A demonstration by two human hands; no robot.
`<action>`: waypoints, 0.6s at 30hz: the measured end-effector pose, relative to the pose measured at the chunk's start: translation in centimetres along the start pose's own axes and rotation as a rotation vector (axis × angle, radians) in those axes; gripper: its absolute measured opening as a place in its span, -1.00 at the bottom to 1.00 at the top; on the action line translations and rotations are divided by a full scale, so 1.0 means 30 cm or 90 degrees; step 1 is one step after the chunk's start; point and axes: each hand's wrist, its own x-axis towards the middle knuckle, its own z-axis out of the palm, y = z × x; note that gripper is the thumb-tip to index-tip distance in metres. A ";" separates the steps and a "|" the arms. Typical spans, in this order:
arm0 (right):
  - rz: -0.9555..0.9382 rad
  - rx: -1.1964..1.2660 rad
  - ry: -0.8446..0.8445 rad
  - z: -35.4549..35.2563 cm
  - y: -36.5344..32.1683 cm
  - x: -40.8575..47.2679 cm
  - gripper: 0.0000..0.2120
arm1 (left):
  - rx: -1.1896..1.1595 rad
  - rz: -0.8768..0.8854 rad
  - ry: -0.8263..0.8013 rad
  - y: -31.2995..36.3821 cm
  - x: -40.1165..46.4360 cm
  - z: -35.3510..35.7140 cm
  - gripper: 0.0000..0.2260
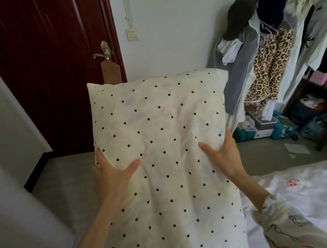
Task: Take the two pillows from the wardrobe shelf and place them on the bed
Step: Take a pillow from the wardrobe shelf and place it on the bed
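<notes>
Head camera looks forward and down, close.

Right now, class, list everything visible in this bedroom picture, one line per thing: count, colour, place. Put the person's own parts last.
pillow: one, cream with black dots, held up in the centre.
bed: one, white cover, lower right.
door: one, dark red, upper left, shut.
door handle: one, silver, on the door's right edge, with a brown tag hanging below it.
wall switch: one, pale, on the wall right of the door.
clothes rack: one, dark frame, far right, hung with many garments, one leopard print.
left hand: one, gripping the pillow's left edge.
right hand: one, gripping the pillow's right edge.
</notes>
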 end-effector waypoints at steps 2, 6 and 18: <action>-0.007 0.005 -0.008 0.045 0.004 0.159 -0.27 | -0.012 0.005 -0.006 0.035 0.144 0.079 0.02; -0.005 0.005 0.017 0.084 -0.008 0.463 -0.24 | -0.020 0.018 -0.016 0.156 0.403 0.236 0.00; 0.058 -0.033 0.142 0.154 0.091 1.075 -0.18 | 0.000 0.059 -0.162 0.360 1.038 0.736 0.00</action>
